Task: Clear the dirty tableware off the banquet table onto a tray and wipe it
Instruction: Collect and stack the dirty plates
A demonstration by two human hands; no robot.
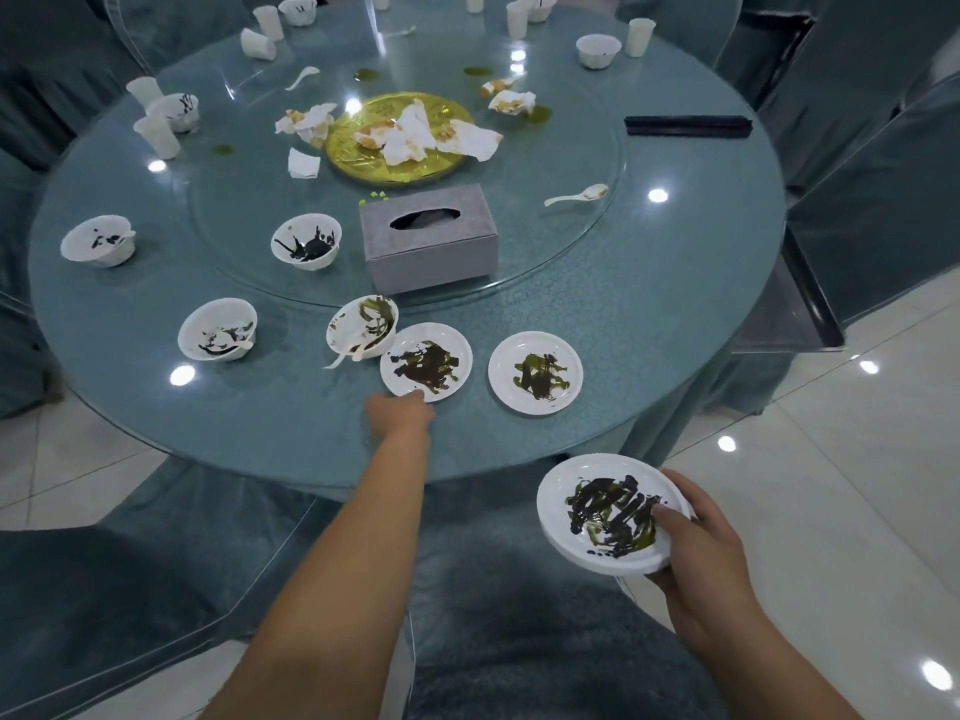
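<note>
My right hand (711, 553) holds a stack of dirty white plates (597, 506) off the table's near edge, thumb on the top plate's rim. My left hand (397, 415) reaches onto the round teal table (649, 314) and touches the near rim of a stained plate (426, 362); its fingers are hidden from view. A second stained plate (535, 372) lies just to the right. A tipped bowl with a spoon (362, 324) leans beside the first plate. More dirty bowls (217, 330) (306, 241) (98, 240) sit to the left.
A grey tissue box (428, 239) stands on the glass turntable, behind it a gold platter (400, 137) with crumpled napkins. Cups and bowls ring the far edge. Black chopsticks (688, 125) lie far right, a dark tray (810, 304) sits beside the table. Covered chairs surround it.
</note>
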